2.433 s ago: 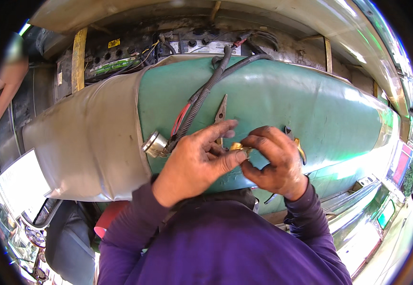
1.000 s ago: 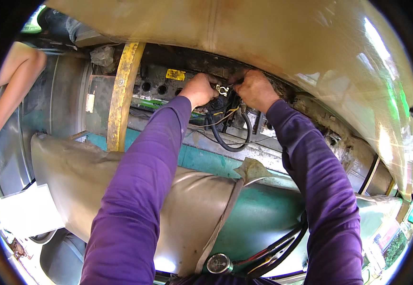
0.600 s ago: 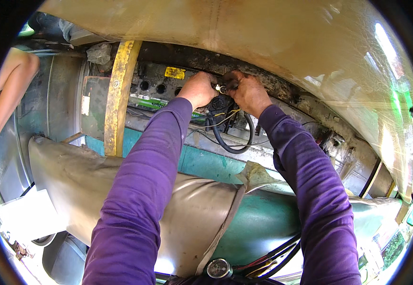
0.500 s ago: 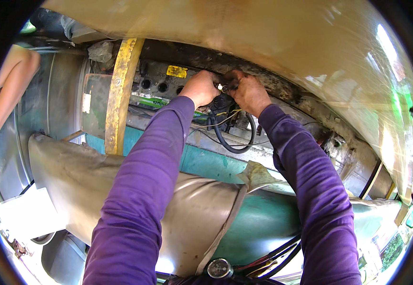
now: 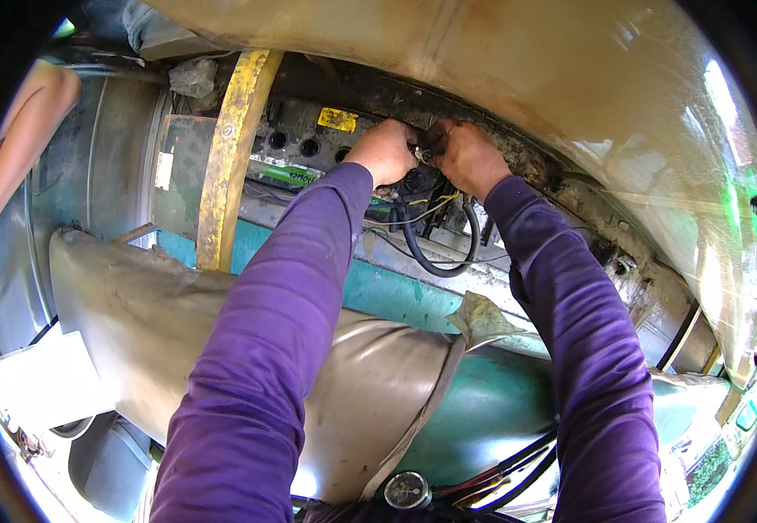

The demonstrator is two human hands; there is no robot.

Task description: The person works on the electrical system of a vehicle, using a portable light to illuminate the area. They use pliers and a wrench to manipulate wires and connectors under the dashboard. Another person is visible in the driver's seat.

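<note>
Both my arms, in purple sleeves, stretch forward into a dirty compartment. My left hand (image 5: 384, 153) is closed, fingertips pinched at a small shiny metal piece (image 5: 422, 155). From the other side, my right hand (image 5: 472, 160) is closed too, with dark, grimy fingers around something at the same spot. What exactly either hand grips is hidden by the fingers. Just left of them lies a dark battery (image 5: 295, 131) with round cell caps, a yellow label (image 5: 337, 119) and a green stripe. Below my hands a thick black cable (image 5: 435, 267) hangs in a loop among thin wires.
A worn yellow metal bar (image 5: 237, 148) stands left of the battery. Overhead hangs a large tan panel (image 5: 526, 52). Nearer lie a brown cover (image 5: 370, 375) and a green surface (image 5: 483, 401). A round gauge (image 5: 407, 491) sits at the bottom. Someone's bare limb (image 5: 38, 131) shows far left.
The view has shifted slightly, so the compartment and my hands sit a little farther right. My hands stay together at the same spot beside the battery.
</note>
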